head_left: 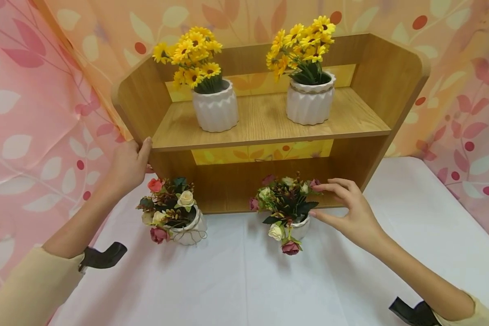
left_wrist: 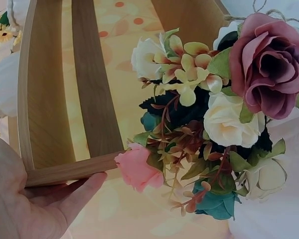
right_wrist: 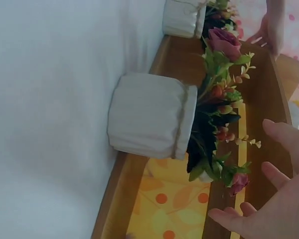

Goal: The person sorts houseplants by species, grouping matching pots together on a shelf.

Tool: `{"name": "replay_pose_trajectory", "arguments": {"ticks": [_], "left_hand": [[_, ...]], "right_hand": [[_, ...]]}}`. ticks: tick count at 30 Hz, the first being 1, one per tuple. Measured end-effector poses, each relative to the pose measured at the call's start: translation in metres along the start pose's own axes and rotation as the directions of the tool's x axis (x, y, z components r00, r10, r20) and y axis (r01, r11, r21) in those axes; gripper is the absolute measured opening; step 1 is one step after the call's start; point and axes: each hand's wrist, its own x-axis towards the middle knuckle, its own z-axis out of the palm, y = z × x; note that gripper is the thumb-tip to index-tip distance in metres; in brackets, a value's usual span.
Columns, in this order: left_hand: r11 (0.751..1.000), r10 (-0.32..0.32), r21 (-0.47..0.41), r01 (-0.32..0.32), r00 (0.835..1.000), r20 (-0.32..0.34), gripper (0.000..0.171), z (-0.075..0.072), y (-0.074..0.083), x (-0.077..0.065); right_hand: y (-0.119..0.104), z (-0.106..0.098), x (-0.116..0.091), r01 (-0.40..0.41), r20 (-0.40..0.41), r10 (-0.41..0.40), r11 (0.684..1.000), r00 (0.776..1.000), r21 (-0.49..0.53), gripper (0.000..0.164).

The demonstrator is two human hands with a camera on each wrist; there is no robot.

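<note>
A two-tier wooden shelf (head_left: 261, 124) stands on the white-covered table. My left hand (head_left: 128, 167) grips the front edge of its left side panel, with fingers and thumb on either side of the board (left_wrist: 72, 172) in the left wrist view. Near that hand is a white pot (head_left: 190, 230) of mixed artificial roses. A second rose pot (head_left: 299, 229) stands right of it, before the lower tier. My right hand (head_left: 352, 213) is beside this pot, thumb and fingers spread around its right side. In the right wrist view, a gap shows between the fingers and the pot (right_wrist: 147, 117).
Two white ribbed pots, one on the left (head_left: 216, 108) and one on the right (head_left: 311, 102), hold yellow daisy-like flowers on the upper tier. Patterned pink and orange cloth (head_left: 36, 113) hangs behind and at the sides. White cloth (head_left: 228, 280) covers the table.
</note>
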Motion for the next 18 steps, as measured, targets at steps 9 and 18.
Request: {"name": "replay_pose_trajectory", "arguments": {"ticks": [9,18], "left_hand": [[0.998,-0.024,-0.050,0.026,0.999,0.048,0.070,-0.001,0.002,-0.001],[0.999,-0.003,-0.048,0.005,0.999,0.032,0.068,-0.001,0.002,-0.002]], "right_hand": [[0.010,0.008,-0.009,-0.117,0.094,0.116,0.993,0.989,0.008,0.051],[0.027,0.026,-0.014,-0.117,0.179,0.101,0.989,0.979,0.085,0.048]]}}
